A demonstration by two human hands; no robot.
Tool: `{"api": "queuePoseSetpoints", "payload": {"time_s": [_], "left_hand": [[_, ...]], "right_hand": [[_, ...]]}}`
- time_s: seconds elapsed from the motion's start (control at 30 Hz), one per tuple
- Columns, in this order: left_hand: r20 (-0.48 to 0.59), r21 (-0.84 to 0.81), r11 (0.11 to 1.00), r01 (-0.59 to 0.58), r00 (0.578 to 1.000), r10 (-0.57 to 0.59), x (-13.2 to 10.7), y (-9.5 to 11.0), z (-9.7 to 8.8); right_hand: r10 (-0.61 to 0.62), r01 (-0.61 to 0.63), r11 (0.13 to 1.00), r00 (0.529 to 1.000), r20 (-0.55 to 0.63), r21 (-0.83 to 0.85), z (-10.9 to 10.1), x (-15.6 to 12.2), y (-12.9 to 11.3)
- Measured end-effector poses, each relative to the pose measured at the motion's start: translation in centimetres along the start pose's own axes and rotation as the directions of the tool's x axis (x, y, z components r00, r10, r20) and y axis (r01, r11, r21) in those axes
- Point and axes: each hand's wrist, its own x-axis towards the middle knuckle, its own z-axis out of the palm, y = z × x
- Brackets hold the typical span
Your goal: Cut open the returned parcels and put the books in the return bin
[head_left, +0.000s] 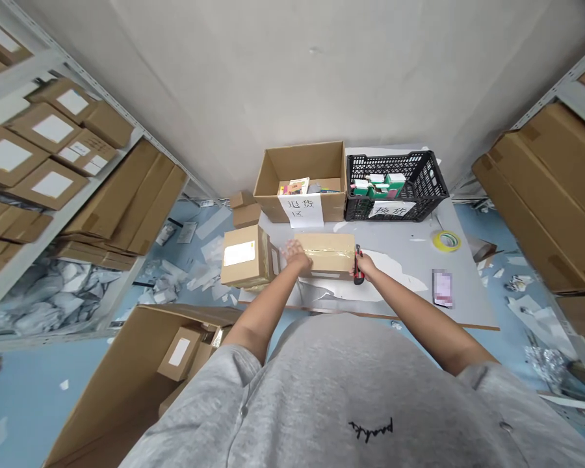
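Observation:
A taped brown cardboard box (326, 253) lies on the grey table (409, 260) in front of me. My left hand (296, 255) rests flat on its left end with fingers spread. At the box's right end, my right hand (364, 265) is closed round a red and black utility knife (357, 268), held against the box's side. Another sealed box with a white label (246, 257) stands just left of the table edge, close to my left hand.
At the table's back stand an open cardboard box (302, 179) with a paper sign and a black plastic crate (394, 185). A tape roll (446, 241) and a phone (442, 288) lie right. Shelves of boxes flank both sides; a large open carton (141, 370) sits at lower left.

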Motion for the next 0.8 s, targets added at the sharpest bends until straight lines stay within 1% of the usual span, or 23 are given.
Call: {"api": "queuePoseSetpoints", "payload": {"time_s": [0.03,0.07,0.13,0.17,0.23,0.27,0.33,0.4,0.5,0.57,0.7,0.8], "left_hand": [[-0.055,0.016,0.996,-0.084,0.995,0.085,0.2,0.7,-0.1],[-0.093,0.045,0.980,-0.192,0.976,0.195,0.4,1.6,0.0],[-0.102,0.068,0.914,-0.400,0.909,0.405,0.9,3.5,0.2],[-0.086,0.071,0.876,-0.477,0.872,0.482,1.2,4.4,0.4],[-0.054,0.068,0.813,-0.579,0.811,0.582,1.8,6.1,0.7],[-0.046,0.064,0.789,-0.611,0.788,0.614,2.2,6.7,0.8],[-0.044,0.052,0.753,-0.656,0.752,0.658,3.0,7.5,0.8],[-0.036,0.042,0.730,-0.683,0.729,0.684,3.7,7.7,0.7],[0.002,0.030,0.721,-0.692,0.721,0.693,4.5,7.5,0.5],[0.006,0.036,0.712,-0.701,0.713,0.701,4.9,7.4,0.7],[-0.008,0.071,0.677,-0.732,0.678,0.735,5.4,7.6,1.7],[0.014,0.056,0.673,-0.738,0.675,0.738,5.5,7.9,2.3]], "right_hand": [[0.026,-0.025,0.999,1.000,-0.011,0.038,0.5,0.0,-0.1],[0.060,-0.058,0.994,0.998,-0.022,0.090,0.9,0.0,-0.1],[0.115,-0.104,0.979,0.992,-0.052,0.174,1.4,-0.1,-0.1],[0.134,-0.119,0.972,0.989,-0.065,0.201,1.5,-0.1,0.0],[0.165,-0.142,0.961,0.983,-0.078,0.238,1.7,-0.1,0.1],[0.173,-0.146,0.958,0.981,-0.088,0.248,1.8,0.0,0.2],[0.174,-0.142,0.960,0.978,-0.116,0.241,2.0,0.2,0.3],[0.164,-0.130,0.970,0.973,-0.160,0.206,2.3,0.5,0.5],[0.169,-0.132,0.979,0.952,-0.256,0.156,2.6,1.2,0.8],[0.188,-0.152,0.979,0.932,-0.309,0.136,2.7,1.6,1.0],[0.205,-0.196,0.979,0.916,-0.345,0.063,2.8,2.3,1.1],[0.193,-0.196,0.980,0.915,-0.355,0.030,2.8,2.3,1.0]]}}
